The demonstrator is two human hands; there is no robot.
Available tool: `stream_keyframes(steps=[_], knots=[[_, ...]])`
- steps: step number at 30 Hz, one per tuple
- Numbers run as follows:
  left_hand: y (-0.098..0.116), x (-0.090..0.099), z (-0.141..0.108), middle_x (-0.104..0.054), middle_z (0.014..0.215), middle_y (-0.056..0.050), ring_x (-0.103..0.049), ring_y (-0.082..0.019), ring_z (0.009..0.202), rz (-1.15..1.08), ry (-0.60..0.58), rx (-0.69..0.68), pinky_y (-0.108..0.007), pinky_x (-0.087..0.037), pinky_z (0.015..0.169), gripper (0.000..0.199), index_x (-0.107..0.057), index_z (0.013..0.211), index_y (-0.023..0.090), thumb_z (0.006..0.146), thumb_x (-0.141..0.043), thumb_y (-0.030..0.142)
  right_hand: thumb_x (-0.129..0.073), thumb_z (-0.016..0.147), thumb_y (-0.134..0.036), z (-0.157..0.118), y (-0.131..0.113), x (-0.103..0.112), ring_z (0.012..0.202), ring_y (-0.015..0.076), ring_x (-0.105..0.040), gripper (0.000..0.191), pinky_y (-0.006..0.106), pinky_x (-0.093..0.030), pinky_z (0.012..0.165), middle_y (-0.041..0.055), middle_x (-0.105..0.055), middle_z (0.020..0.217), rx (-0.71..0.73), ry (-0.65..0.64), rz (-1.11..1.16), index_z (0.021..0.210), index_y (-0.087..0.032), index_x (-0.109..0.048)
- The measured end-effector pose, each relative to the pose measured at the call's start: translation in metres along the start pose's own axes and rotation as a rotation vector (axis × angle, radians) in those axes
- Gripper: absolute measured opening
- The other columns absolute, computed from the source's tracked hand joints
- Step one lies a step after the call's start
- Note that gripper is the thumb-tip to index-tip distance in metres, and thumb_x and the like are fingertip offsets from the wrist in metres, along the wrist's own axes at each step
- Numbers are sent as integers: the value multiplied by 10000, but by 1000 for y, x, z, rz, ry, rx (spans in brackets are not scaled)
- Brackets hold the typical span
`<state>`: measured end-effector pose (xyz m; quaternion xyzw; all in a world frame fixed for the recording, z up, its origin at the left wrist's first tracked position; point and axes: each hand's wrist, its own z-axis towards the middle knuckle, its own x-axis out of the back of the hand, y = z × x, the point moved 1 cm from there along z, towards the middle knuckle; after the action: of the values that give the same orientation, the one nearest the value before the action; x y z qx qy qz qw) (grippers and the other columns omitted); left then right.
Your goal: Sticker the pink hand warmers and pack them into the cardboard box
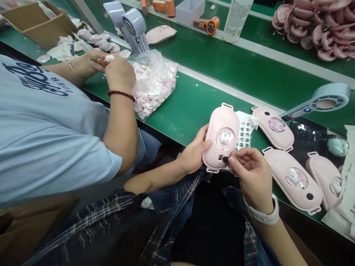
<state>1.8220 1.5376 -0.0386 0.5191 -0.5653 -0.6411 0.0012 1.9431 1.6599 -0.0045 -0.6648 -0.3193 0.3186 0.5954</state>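
My left hand (194, 153) is closed around the edge of a pink oval plastic case (217, 123), holding it tilted above the bench edge. A round clear window with a white cat figure sits in its middle, and a small rectangular opening shows near its lower end. Between thumb and fingertip, my right hand (253, 175) pinches a small black round pad (225, 159) right at that opening. Whether the pad touches the case I cannot tell. Behind the case lies a white sheet (246, 129) with rows of dark round dots, partly hidden.
Similar pink cases (294, 181) lie to the right, near a light-blue handheld fan (318, 101). At left a co-worker's hands (119, 72) work over a bag of small cat figures (155, 85). A bottle (237, 20) and piled pink parts (318, 27) stand farther back.
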Motion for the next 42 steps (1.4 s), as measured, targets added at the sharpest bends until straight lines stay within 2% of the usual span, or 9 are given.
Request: stream_keyframes(steps=[5, 15, 22, 26, 30, 33, 36, 39, 42], knots=[[-2, -2, 1, -512, 1535, -132, -400, -347, 1505, -29, -24, -10, -522, -320, 1263, 764, -373, 1506, 236, 860, -746, 400, -881, 795, -272, -2, 2, -5, 700, 137, -685, 275, 237, -590, 638, 21, -721, 828, 47, 73, -66, 891, -202, -634], [-5, -5, 0, -446, 1593, -125, -368, -352, 1523, -29, -22, -12, -533, -310, 1267, 743, -358, 1513, 243, 884, -724, 395, -858, 814, -321, -4, 1, -7, 697, 150, -673, 265, 270, -571, 653, 22, -708, 806, 103, 108, -196, 893, -200, -636], [-4, -8, -4, -545, 1474, -126, -453, -345, 1454, -5, -33, -1, -522, -365, 1229, 785, -323, 1541, 250, 886, -719, 424, -816, 841, -322, -7, 4, -12, 712, 155, -661, 218, 277, -558, 639, 20, -686, 812, 186, 156, -328, 892, -206, -638], [-5, -5, -5, -561, 1429, -115, -515, -330, 1379, 77, -47, -14, -509, -385, 1210, 815, -326, 1558, 270, 882, -739, 464, -793, 863, -344, -6, 12, -7, 761, 166, -647, 326, 296, -555, 682, 5, -635, 849, 200, 170, -403, 1092, -225, -593], [-5, -6, -6, -526, 1491, -115, -490, -324, 1410, 91, -104, -31, -496, -381, 1217, 831, -319, 1587, 295, 888, -737, 459, -822, 825, -447, -2, 23, 7, 848, 186, -645, 727, 328, -576, 711, 80, -599, 1145, 124, 167, -430, 1410, -256, -434], [0, -10, -8, -424, 1601, -120, -395, -346, 1495, 123, -256, -68, -506, -362, 1243, 916, -308, 1619, 320, 848, -785, 455, -682, 944, -516, -2, 31, 13, 1142, 264, -670, 731, 396, -611, 862, 162, -583, 1391, -22, -37, -169, 1538, -276, -331], [9, -14, -11, -332, 1643, -105, -338, -361, 1526, 307, -404, -115, -520, -369, 1247, 965, -305, 1634, 383, 824, -827, 426, -590, 990, -548, -4, 33, 13, 1309, 301, -610, 711, 466, -605, 939, 162, -506, 1548, -117, -83, 72, 1584, -297, -290], [17, -15, -15, -289, 1618, -72, -338, -365, 1508, 583, -460, -193, -538, -379, 1246, 1023, -293, 1623, 471, 784, -875, 418, -553, 986, -564, -8, 28, 8, 1238, 312, -654, 658, 474, -627, 857, 149, -544, 1522, -201, -88, 117, 1559, -299, -370], [18, -16, -19, -308, 1552, -80, -365, -379, 1454, 749, -425, -260, -550, -445, 1202, 1088, -312, 1614, 480, 711, -919, 492, -520, 986, -558, -10, 25, 4, 985, 294, -725, 506, 456, -625, 772, 118, -727, 1193, -222, -120, 62, 1404, -277, -566]])
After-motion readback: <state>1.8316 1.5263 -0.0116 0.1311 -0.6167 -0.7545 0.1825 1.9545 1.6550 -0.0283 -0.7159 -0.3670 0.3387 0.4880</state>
